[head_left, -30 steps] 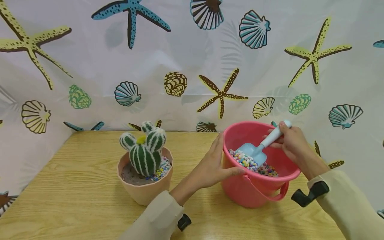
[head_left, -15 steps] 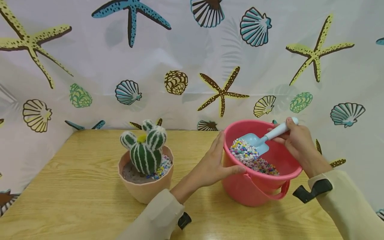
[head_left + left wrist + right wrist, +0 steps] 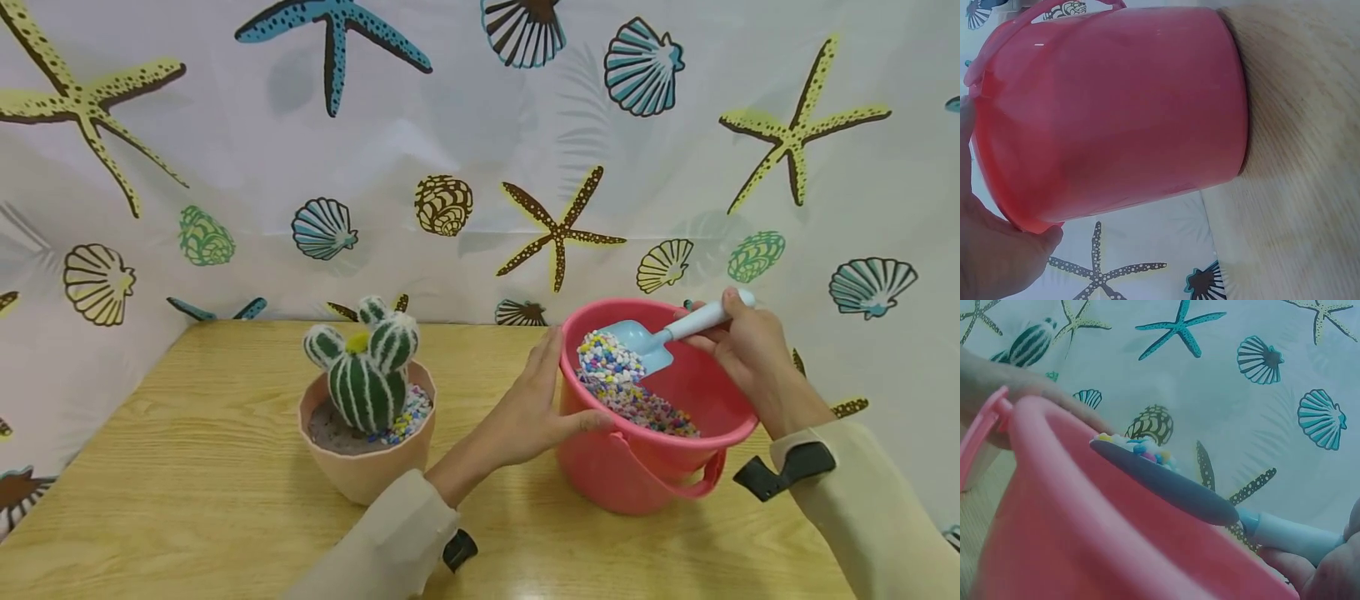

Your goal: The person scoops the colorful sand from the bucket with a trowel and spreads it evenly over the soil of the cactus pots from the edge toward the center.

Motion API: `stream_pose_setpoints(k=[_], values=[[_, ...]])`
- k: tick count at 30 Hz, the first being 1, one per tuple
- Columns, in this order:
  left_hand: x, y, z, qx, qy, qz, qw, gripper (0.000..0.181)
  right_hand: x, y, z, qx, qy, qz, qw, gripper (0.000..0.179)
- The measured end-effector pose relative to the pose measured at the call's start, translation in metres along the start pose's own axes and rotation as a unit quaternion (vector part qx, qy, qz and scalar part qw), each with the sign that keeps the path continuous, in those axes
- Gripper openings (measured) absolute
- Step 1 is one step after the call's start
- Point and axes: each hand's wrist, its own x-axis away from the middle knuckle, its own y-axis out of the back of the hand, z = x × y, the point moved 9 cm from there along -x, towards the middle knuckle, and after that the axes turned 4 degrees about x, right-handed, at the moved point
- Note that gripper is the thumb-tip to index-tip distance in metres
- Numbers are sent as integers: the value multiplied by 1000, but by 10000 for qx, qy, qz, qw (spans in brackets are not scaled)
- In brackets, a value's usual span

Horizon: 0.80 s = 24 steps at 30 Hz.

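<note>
A pink bucket (image 3: 615, 479) stands on the wooden table, with multicoloured pebbles (image 3: 652, 408) inside. My left hand (image 3: 525, 417) holds its left side, thumb over the front rim and fingers along the outer wall. In my right hand (image 3: 753, 354) is the handle of a light blue scoop (image 3: 651, 354), gripped from the right side above the rim. Small pebbles (image 3: 1144, 450) lie heaped on the scoop's blade, which is roughly level within the bucket's mouth. The right wrist view shows the blade from its edge, just over the pink rim.
To the left stands a pale peach pot (image 3: 367, 471) holding a knitted green cactus (image 3: 365, 392). Grey filling covers its left part and coloured pebbles (image 3: 412, 417) its right. A white cloth with shells and starfish (image 3: 465, 100) hangs behind the table (image 3: 187, 467).
My right hand has raised the scoop out of the pebbles and slightly right, bringing up a load. The left hand has stayed on the bucket.
</note>
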Motion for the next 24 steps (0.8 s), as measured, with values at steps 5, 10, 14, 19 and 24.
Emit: stream_pose_setpoints(k=[5,10,14,19,24], values=[[4,4,3,90,10,-131,9999,109,-2,-6,2,-76,0,-112,9999,66],[9,9,6,77,-47,-163,9998,96,-1,-9,2,-252,-11,-122,9996,66],[14,15,8,-4,-111,-233,9997,82,0,-11,2,-323,-1,-92,9994,65],[19,24,10,-93,-112,-316,9994,74,1,-15,4,-465,55,-46,9989,64],[27,32,12,-91,-116,-350,9993,72,3,-18,3,-575,103,-94,9983,63]])
